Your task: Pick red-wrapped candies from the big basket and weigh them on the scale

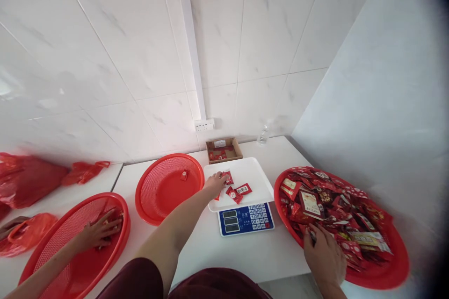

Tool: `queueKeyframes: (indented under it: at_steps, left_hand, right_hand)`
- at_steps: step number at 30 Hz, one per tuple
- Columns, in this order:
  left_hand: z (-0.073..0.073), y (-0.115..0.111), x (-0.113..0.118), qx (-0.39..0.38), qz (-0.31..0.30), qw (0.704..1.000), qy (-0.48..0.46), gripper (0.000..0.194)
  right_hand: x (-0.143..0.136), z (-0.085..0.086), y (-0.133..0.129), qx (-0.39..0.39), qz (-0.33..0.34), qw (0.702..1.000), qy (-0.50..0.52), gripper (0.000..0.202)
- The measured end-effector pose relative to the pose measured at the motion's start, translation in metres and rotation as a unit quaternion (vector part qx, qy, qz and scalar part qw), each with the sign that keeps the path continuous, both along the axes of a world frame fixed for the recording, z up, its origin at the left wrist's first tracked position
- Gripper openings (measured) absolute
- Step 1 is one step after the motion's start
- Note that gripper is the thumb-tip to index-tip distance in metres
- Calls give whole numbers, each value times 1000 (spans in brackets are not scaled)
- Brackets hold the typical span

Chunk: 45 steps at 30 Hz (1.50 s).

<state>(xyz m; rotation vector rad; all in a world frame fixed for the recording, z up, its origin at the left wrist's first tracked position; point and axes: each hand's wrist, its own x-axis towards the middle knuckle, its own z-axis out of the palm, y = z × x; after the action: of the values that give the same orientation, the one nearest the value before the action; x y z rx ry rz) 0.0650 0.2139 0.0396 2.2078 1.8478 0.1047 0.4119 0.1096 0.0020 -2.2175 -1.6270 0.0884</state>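
Note:
My left hand [214,186] reaches over the left side of the white tray [257,173] of a scale, its fingers closed around a small red packet [228,178]. More red packets [243,189] lie on the tray beside it. The scale's blue keypad panel [245,220] faces me. At the near left rim of a red basket [396,273] heaped with mixed, mostly red snack packets [329,201], my right hand [326,254] has its fingers curled. A small dark and pale thing shows between thumb and fingers, too small to name.
A nearly bare red basket [143,187] with one packet stands left of the scale. Another person's hand [100,232] is inside the red basket [122,238] at far left. Behind the scale are a cardboard box [236,149] and clear plastic cups [263,135]. Red bags [35,180] lie left.

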Motion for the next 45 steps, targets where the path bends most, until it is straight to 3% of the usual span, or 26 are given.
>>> queueKeyframes:
  at_steps: [5,10,14,17,20,24,28,32,36,41,45]
  left_hand:
    - [19,-1,-16,57,43,997,-43,30]
    - [40,-25,-62,125,119,984,-46,35]
    - [43,-46,-83,136,150,979,-21,32]
    - [29,-55,-63,90,84,992,-15,39]
    - [9,-57,-22,11,12,999,-45,64]
    - [-8,-41,26,-61,53,995,-63,96]
    - [-7,-10,49,-81,45,995,-48,107]
    - [-5,14,60,-78,-17,996,-29,91]
    - [-9,18,63,-8,-47,999,-24,60]
    - [-12,16,55,9,-13,998,-62,27]
    - [-6,27,44,25,55,994,-94,18]
  right_hand:
    - [0,2,0,-12,0,1000,-3,44]
    - [2,0,0,-19,4,1000,-8,43]
    - [2,-2,0,-10,-2,1000,-9,43]
    - [1,-1,0,-7,-3,1000,-7,42]
    - [1,-2,0,-1,2,1000,0,42]
    - [2,-6,0,11,2,1000,2,42]
    - [4,-11,1,12,7,1000,-10,43]
    - [6,-14,2,16,14,1000,-21,43]
    - [6,-15,2,19,10,999,-25,43]
    - [6,-15,2,16,5,999,-30,45]
    - [6,-15,2,14,13,999,-30,44]
